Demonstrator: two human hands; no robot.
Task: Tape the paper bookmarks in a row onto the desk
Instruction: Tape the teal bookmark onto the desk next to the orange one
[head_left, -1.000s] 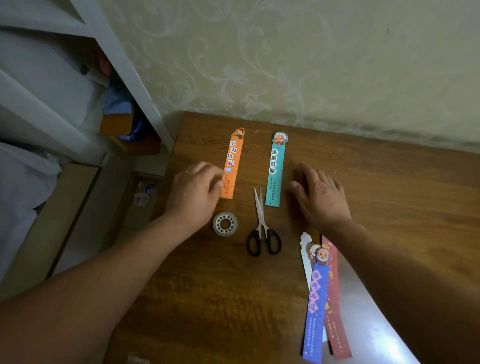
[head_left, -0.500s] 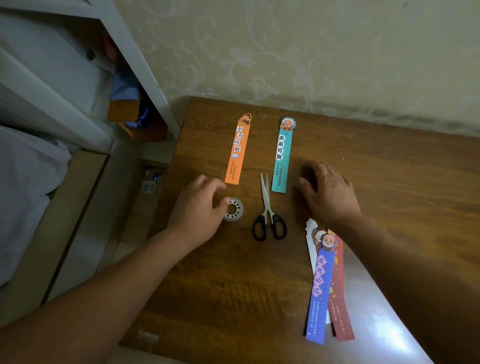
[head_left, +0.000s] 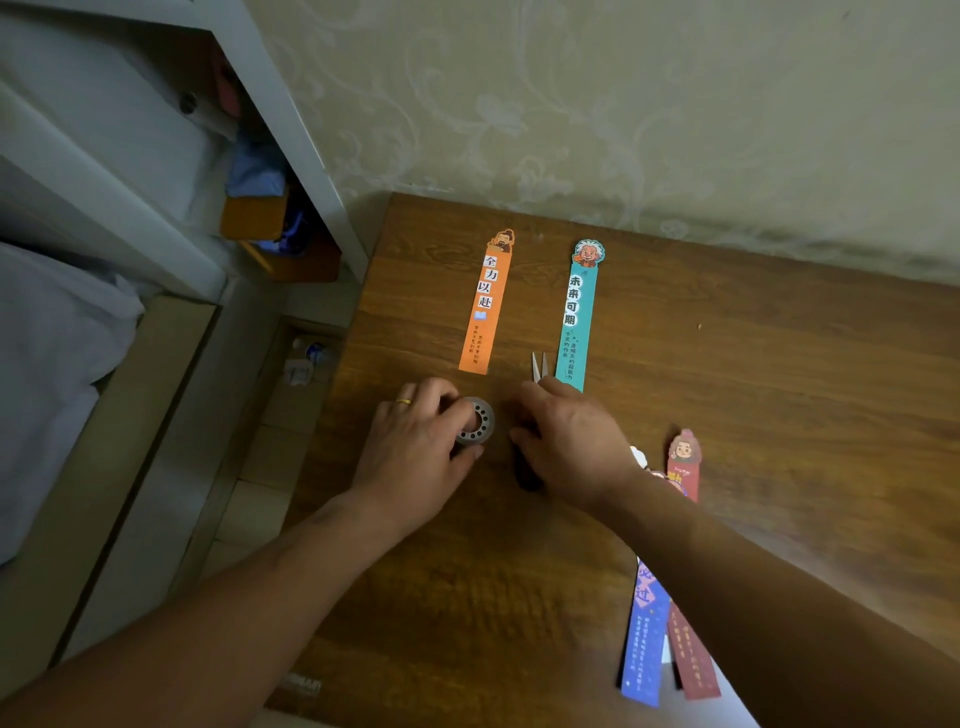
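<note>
An orange bookmark (head_left: 485, 306) and a teal bookmark (head_left: 576, 317) lie side by side on the wooden desk (head_left: 779, 415). Just below the orange one, my left hand (head_left: 415, 452) grips the clear tape roll (head_left: 475, 420), fingers and thumb curled round it. My right hand (head_left: 571, 441) lies over the scissors (head_left: 537, 364); only the blade tips and a bit of black handle show, and I cannot tell whether the hand holds them. A blue bookmark (head_left: 644, 629) and a red bookmark (head_left: 685, 519) lie stacked at the lower right, partly under my right forearm.
The wallpapered wall (head_left: 623, 104) borders the desk at the back. A white shelf frame (head_left: 291, 135) stands by the desk's left edge, above a gap down to the floor with a small bottle (head_left: 311, 353).
My left hand came down from the orange bookmark and took hold of the tape roll. My right hand moved left from beside the teal bookmark onto the scissors.
</note>
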